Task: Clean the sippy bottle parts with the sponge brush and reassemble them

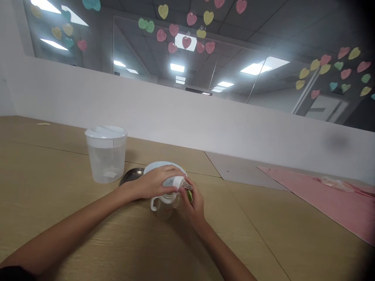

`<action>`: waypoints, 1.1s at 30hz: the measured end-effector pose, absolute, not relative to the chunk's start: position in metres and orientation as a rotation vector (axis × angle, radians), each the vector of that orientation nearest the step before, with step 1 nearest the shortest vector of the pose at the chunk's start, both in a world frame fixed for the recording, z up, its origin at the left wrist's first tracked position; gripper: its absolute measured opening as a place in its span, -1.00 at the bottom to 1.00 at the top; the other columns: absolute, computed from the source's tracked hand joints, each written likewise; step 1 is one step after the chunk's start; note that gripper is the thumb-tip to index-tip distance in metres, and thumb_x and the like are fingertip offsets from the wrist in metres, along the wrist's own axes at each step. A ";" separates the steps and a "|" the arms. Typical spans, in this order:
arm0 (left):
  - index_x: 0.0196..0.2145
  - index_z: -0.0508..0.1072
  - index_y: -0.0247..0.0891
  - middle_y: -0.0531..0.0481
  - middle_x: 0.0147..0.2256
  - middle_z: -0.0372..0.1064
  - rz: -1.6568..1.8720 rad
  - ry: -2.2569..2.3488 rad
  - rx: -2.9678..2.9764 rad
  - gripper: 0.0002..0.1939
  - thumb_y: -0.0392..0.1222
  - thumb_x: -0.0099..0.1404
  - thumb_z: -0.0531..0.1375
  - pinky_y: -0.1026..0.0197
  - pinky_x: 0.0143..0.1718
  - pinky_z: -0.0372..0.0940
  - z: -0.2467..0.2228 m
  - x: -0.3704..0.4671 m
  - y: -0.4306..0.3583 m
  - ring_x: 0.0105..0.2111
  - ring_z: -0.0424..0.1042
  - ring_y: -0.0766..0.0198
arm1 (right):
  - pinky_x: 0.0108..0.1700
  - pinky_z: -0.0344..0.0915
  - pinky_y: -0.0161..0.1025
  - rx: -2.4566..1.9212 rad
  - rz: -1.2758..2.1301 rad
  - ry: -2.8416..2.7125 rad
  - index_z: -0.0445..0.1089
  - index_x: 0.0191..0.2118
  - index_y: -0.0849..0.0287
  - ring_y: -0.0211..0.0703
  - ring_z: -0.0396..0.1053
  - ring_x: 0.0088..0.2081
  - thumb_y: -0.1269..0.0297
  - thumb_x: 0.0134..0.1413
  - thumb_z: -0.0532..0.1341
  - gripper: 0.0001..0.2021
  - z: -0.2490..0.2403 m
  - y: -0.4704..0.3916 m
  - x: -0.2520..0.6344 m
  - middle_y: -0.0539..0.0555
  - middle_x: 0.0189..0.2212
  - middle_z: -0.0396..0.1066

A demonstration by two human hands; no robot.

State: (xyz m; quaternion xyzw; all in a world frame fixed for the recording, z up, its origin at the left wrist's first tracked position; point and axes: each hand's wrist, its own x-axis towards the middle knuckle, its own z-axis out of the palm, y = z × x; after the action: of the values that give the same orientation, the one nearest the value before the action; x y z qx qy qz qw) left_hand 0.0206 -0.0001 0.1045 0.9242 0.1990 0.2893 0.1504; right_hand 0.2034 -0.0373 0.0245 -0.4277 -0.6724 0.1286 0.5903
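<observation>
A feeding-bottle teat (187, 185) with a white screw collar (178, 182) lies sideways between my hands, its clear tip pointing right. My left hand (156, 181) reaches over from the left, with its fingers and thumb closed around the collar end. From the right, my right hand (195, 201) pinches at the teat with thumb and fingers. Just below them a clear feeding bottle (165, 208) with white side handles stands upright on the table. Whether the collar touches the bottle's neck I cannot tell. My hands cover part of the bottle's top.
A pale blue round thing (164, 164) sits behind my hands, beside a shiny metal bowl (131, 176). A lidded translucent bucket (107, 156) stands at the left on the wooden table (64, 203). Pink cloth (322, 195) lies at the right. A white wall (175, 113) bounds the back.
</observation>
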 end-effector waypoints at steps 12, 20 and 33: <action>0.09 0.25 -0.19 -0.13 0.01 0.27 0.767 0.665 2.984 -0.60 -0.08 0.31 0.09 0.10 -0.03 0.22 0.096 0.026 -0.008 -0.01 0.29 0.10 | -0.19 0.40 -0.22 -0.969 0.064 -1.561 0.34 -0.12 0.20 -0.13 0.44 -0.22 0.26 0.11 0.13 -0.76 0.021 -0.038 0.204 0.14 -0.22 0.47; 0.06 0.27 -0.22 -0.14 0.03 0.28 0.783 0.599 3.085 -0.62 -0.15 0.29 0.13 0.10 -0.01 0.24 0.090 0.031 -0.008 -0.01 0.30 0.09 | -0.34 0.40 -0.30 -1.011 -0.073 -1.547 0.36 -0.21 0.16 -0.23 0.44 -0.39 0.35 0.07 0.10 -0.84 0.023 -0.038 0.208 0.04 -0.37 0.49; 0.00 0.40 -0.07 0.03 -0.01 0.36 0.509 0.375 2.581 -0.61 -0.02 0.22 0.19 0.23 -0.01 0.20 0.126 0.016 -0.001 -0.02 0.33 0.16 | -0.42 0.42 -0.33 -0.942 -0.367 -1.758 0.37 -0.13 0.13 -0.23 0.47 -0.48 0.32 0.18 0.03 -0.78 0.016 -0.033 0.217 0.07 -0.39 0.53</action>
State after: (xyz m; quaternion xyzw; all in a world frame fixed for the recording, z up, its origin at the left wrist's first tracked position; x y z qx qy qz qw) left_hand 0.0161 -0.0015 0.1257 0.9429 0.1369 0.1860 0.2399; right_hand 0.2168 -0.0331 0.0155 -0.3944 -0.7359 -0.1536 0.5286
